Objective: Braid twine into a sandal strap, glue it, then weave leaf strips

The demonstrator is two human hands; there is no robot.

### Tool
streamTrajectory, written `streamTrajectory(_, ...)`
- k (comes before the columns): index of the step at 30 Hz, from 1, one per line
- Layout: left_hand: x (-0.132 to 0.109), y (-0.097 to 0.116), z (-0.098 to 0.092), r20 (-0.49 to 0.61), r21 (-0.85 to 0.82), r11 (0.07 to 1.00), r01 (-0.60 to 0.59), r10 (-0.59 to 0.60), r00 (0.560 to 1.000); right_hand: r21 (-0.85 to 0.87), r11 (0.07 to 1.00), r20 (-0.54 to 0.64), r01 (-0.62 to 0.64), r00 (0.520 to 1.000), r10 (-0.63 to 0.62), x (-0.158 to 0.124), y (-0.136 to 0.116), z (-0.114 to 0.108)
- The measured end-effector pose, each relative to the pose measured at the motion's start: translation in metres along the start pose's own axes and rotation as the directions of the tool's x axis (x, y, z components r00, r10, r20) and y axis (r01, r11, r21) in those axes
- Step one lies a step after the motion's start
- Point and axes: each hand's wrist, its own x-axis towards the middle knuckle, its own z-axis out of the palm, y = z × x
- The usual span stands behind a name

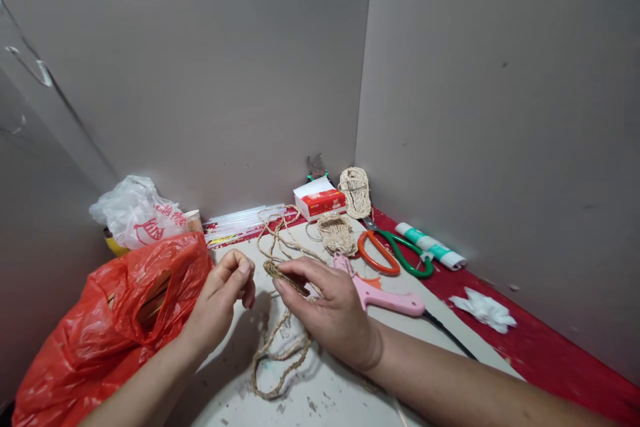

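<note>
My right hand (334, 310) pinches a small woven straw piece (280, 272) between thumb and fingers, above a white board (320, 387). Loose straw rope (277, 353) trails from the piece down across the board and loops near its front. My left hand (223, 300) hovers just left of the piece, its fingers curled with thumb and fingertips pressed together; I cannot make out anything in them. More braided rope (275, 230) lies tangled behind the hands.
A red plastic bag (107, 327) sits at the left, a white bag (137, 213) behind it. A pink glue gun (387, 297), orange-and-green scissors (395, 253), small woven straw sandals (337, 232), a red-white box (320, 199), a paper roll (430, 245) and crumpled tissue (485, 310) lie right. Grey partition walls enclose the corner.
</note>
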Motion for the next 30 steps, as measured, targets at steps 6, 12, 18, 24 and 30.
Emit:
streamTrajectory(6,0.001,0.000,-0.002,-0.013,0.149,0.989,-0.018,0.020,1.000,0.004,1.000,-0.008,-0.021,1.000,0.021,-0.003,0.001,0.001)
streamTrajectory(12,0.000,-0.001,-0.002,-0.074,0.284,0.958,-0.039,0.063,0.995,0.008,0.999,-0.011,-0.037,0.999,0.037,-0.004,0.001,0.002)
streamTrajectory(18,0.002,0.007,-0.001,0.003,0.152,0.980,-0.130,0.131,0.991,0.017,0.999,-0.004,-0.034,0.999,0.035,0.000,-0.002,0.002)
streamTrajectory(24,-0.005,0.011,0.002,-0.060,-0.015,0.999,-0.045,0.044,0.997,0.014,0.999,0.006,-0.033,0.999,0.033,0.001,-0.003,0.001)
streamTrajectory(30,-0.009,0.012,0.006,0.010,-0.145,0.987,-0.065,0.067,0.998,0.007,1.000,0.043,-0.027,0.999,0.027,0.000,-0.004,0.001)
